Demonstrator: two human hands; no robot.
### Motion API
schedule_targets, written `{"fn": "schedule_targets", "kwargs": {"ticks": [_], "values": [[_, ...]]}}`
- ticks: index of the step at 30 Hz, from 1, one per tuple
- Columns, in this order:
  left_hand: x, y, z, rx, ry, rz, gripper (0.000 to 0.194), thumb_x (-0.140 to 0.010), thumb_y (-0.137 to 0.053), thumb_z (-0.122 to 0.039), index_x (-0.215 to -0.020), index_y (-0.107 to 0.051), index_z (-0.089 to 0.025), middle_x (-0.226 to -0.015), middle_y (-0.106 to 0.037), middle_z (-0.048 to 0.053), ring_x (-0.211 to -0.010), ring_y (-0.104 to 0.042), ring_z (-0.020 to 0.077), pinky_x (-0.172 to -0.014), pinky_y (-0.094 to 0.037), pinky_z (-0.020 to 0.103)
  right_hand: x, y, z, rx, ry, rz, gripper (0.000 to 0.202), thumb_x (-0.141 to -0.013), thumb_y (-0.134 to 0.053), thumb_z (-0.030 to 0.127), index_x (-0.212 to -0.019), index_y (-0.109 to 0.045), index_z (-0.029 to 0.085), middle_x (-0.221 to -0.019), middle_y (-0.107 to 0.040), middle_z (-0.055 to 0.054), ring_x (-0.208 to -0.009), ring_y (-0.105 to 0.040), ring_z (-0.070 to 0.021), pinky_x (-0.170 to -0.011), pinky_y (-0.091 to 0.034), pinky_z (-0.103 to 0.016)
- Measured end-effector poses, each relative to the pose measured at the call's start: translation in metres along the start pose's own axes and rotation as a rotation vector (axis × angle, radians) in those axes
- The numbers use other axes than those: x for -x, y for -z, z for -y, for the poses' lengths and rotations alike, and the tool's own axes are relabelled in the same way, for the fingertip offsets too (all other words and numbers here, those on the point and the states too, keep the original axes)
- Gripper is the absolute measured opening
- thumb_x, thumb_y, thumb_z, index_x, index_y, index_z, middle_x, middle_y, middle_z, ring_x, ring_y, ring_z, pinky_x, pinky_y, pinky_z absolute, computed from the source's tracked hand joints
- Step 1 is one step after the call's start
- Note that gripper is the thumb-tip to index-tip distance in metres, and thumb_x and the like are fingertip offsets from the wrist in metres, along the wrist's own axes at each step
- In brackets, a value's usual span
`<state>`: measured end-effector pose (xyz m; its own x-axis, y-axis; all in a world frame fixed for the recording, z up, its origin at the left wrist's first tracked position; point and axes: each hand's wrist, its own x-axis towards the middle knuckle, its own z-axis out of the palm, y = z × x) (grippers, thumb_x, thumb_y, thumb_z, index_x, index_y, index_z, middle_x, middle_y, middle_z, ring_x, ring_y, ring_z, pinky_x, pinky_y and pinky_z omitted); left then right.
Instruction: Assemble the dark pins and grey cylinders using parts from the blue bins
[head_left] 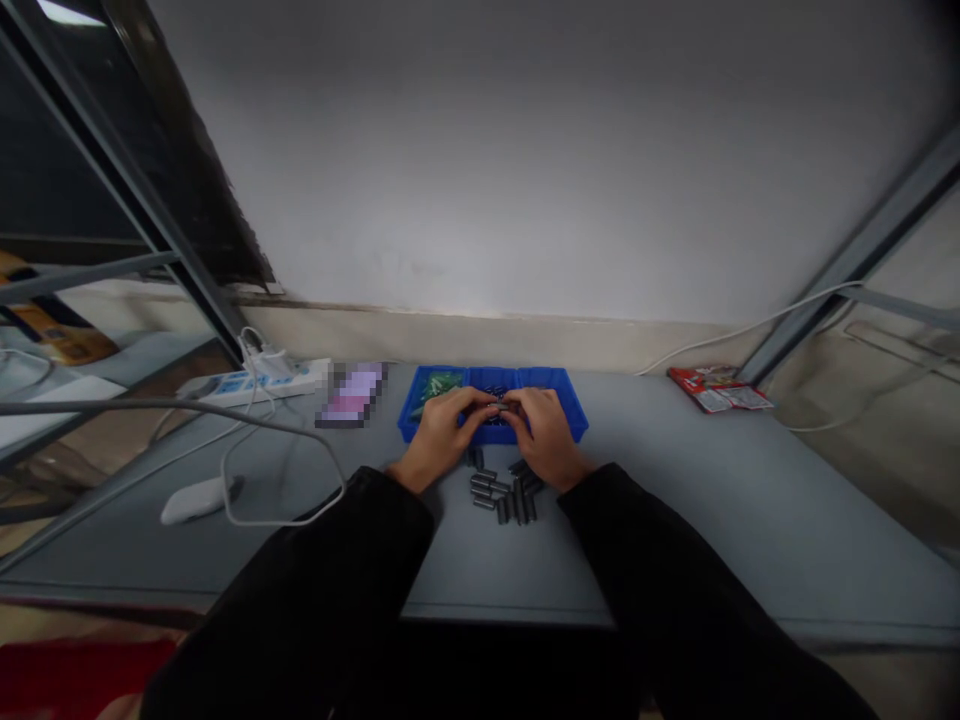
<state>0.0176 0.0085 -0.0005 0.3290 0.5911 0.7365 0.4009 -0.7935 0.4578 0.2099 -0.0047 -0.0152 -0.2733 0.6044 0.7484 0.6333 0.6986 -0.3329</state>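
Black sleeves [315,590]: they came up from the bottom edge on both sides, covering my arms to the wrists.
Grey desk [750,520]: it stretched across my view and back to a pale wall [510,180].
Left hand [442,428]: its thumb and fingertips were closed in a pinch on a small dark piece [501,406].
Right hand [545,428]: it pinched the same piece from the other side — my fingertips covered so much that I couldn't make out its full shape.
Blue tray [576,408]: it sat on the desk at my hands, and I held the piece over its middle compartment.
Tray contents: green packing [441,383] showed in the left compartment; dark bits [495,391] lay in the middle one, too small for me to name.
Dark cylinders [518,500]: they lay in a loose cluster on my side of the tray — some touching, some partly hidden by my right hand.
Phone [352,395]: it lay left of the tray, its screen purplish and blurred.
Power strip [304,378]: it was just beyond the phone's left side.
White mouse [193,502]: it rested nearer me, beside a looping cable [285,523].
Red packet [716,388]: it lay well to the right, near the wall.
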Motion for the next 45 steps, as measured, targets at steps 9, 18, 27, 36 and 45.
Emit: {"fn": "schedule_targets", "kwargs": {"ticks": [9, 18, 27, 36, 45], "values": [[-0.0011, 0.0006, -0.0013, -0.002, -0.011, 0.0, 0.01, -0.097, -0.066, -0.027, -0.1, -0.071, -0.019, -0.09, -0.075, 0.003, -0.081, -0.07, 0.0161, -0.076, -0.054, 0.027, -0.0009, 0.0015, 0.0025, 0.003, -0.02, 0.022, 0.01, -0.103, -0.05, 0.026, -0.102, -0.06, 0.021, -0.092, -0.068, -0.005, -0.088, -0.061, -0.0224, -0.085, -0.04, -0.038], [-0.0015, 0.002, -0.003, -0.017, -0.014, 0.011, 0.011, -0.098, -0.064, -0.027, -0.1, -0.071, -0.018, -0.09, -0.075, 0.003, -0.081, -0.07, 0.0157, -0.076, -0.055, 0.028, -0.0011, 0.001, 0.0023, 0.001, -0.023, 0.019, 0.013, -0.102, -0.05, 0.026, -0.103, -0.062, 0.021, -0.093, -0.068, -0.005, -0.089, -0.061, -0.0226, -0.085, -0.039, -0.037], [-0.0016, 0.0021, -0.0006, 0.012, 0.01, 0.04, 0.016, -0.099, -0.063, -0.031, -0.102, -0.072, -0.017, -0.093, -0.075, 0.006, -0.081, -0.07, 0.0171, -0.073, -0.055, 0.029, -0.0014, 0.0013, 0.0014, 0.012, -0.036, 0.037, 0.014, -0.102, -0.049, 0.026, -0.103, -0.062, 0.02, -0.093, -0.068, -0.006, -0.09, -0.061, -0.0222, -0.087, -0.04, -0.037], [-0.0013, 0.002, -0.0001, -0.003, -0.008, 0.012, 0.013, -0.098, -0.065, -0.029, -0.1, -0.072, -0.018, -0.09, -0.075, 0.004, -0.08, -0.07, 0.0168, -0.072, -0.053, 0.028, -0.0015, -0.0005, 0.001, 0.009, -0.02, 0.025, 0.013, -0.102, -0.049, 0.026, -0.102, -0.061, 0.021, -0.092, -0.068, -0.005, -0.089, -0.061, -0.0226, -0.086, -0.039, -0.038], [-0.0011, 0.0001, 0.0028, -0.007, -0.018, 0.007, 0.015, -0.097, -0.066, -0.031, -0.1, -0.072, -0.018, -0.091, -0.076, 0.004, -0.079, -0.07, 0.0163, -0.073, -0.055, 0.028, -0.0013, 0.0008, -0.0013, 0.012, -0.016, 0.04, 0.014, -0.104, -0.048, 0.027, -0.104, -0.06, 0.021, -0.099, -0.069, -0.006, -0.093, -0.062, -0.023, -0.09, -0.039, -0.038]]}}
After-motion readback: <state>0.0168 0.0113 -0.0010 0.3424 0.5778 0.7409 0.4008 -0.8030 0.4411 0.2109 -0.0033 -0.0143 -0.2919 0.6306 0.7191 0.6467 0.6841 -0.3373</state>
